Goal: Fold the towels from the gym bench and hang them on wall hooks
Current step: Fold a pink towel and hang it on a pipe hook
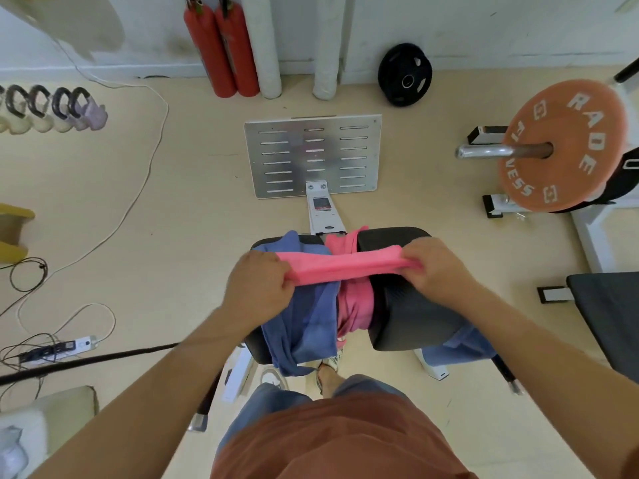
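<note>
A pink towel (345, 266) is stretched flat and narrow between both hands, just above the black padded bench (408, 305). My left hand (257, 288) grips its left end and my right hand (439, 267) grips its right end. A blue towel (307, 323) drapes over the bench's left pad and hangs down the near side. Another pink towel (354, 305) lies bunched in the gap between the two pads. No wall hooks are in sight.
The bench's metal footplate (313, 155) lies ahead. An orange weight plate (560, 146) on a barbell stands at the right, a black plate (404, 74) and two red fire extinguishers (221, 46) by the wall. Cables and a power strip (58, 347) trail at the left.
</note>
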Motion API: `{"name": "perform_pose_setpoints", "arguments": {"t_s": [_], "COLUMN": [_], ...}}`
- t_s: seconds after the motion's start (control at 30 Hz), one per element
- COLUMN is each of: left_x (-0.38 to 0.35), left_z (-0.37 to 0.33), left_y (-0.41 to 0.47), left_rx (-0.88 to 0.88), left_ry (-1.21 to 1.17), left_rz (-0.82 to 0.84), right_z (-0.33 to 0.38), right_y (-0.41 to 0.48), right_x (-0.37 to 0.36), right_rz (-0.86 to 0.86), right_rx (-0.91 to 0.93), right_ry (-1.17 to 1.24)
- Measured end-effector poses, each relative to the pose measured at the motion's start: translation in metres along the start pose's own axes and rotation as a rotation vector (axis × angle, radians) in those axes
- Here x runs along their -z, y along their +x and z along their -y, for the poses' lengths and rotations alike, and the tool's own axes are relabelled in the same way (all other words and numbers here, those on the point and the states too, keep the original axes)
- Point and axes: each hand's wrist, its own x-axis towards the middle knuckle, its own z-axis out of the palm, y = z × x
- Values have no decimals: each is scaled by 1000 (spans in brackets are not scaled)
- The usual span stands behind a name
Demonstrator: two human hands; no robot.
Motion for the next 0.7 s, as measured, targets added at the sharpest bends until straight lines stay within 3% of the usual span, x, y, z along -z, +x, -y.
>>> {"name": "perform_pose_setpoints", "arguments": {"t_s": [0.1, 0.17, 0.27, 0.33, 0.4, 0.47, 0.57, 0.7], "left_x": [52, 78, 80, 59, 29, -2, -28, -33], "left_z": [17, 23, 24, 15, 6, 1, -5, -18], "left_y": [-5, -16, -23, -22, -19, -16, -11, -7], "left_rx": [132, 197, 274, 376, 535, 637, 678, 852], "left_ry": [-461, -849, -1369, -1471, -1485, -1360, -1094, -1214], "left_rz": [91, 107, 94, 69, 30, 21, 0, -119], "right_z": [10, 16, 24, 29, 26, 26, 26, 13], "right_y": [-9, -23, -37, -37, -36, -36, -41, -39], "right_x": [52, 75, 67, 43, 13, -14, -36, -41], "right_rz": [174, 127, -32, -113, -164, -190, -188, -203], "right_rx": [-185, -238, -425, -581, -674, -719, -757, -855], "right_ry": [575, 961, 1257, 1146, 837, 620, 560, 557]}}
